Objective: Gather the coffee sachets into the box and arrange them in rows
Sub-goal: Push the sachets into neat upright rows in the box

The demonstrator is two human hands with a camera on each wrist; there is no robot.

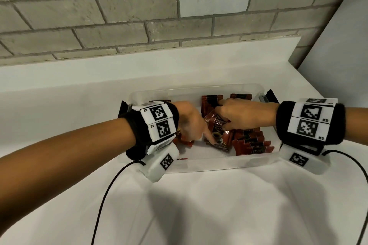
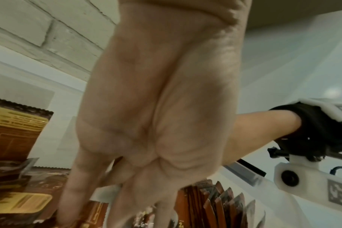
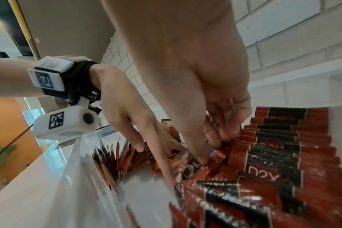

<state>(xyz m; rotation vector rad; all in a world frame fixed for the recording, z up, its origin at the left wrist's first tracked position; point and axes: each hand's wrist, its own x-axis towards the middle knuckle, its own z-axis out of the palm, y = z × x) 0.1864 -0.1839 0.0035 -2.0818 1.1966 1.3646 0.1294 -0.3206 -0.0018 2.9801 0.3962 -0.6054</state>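
A clear plastic box [image 1: 199, 163] stands on the white counter with both hands inside it. Red-and-black coffee sachets [image 1: 253, 145] stand in overlapping rows at its right and far side [image 1: 211, 103]; the right wrist view shows the rows [image 3: 273, 154] close up. My right hand [image 1: 225, 120] pinches a loose sachet [image 1: 218, 125] in the middle between thumb and fingers [image 3: 219, 143]. My left hand [image 1: 207, 137] reaches in with fingers extended, its index fingertip [image 3: 173, 180] pressing on a flat sachet [image 1: 219, 145]. More sachets [image 3: 111, 163] stand at the box's left end.
A brick wall [image 1: 139, 16] rises behind the counter, and a plain wall [image 1: 338, 36] closes the right side. Black latches [image 1: 268, 95] stick out at both box ends. Black cables [image 1: 107, 195] trail from the wrist cameras over the near counter.
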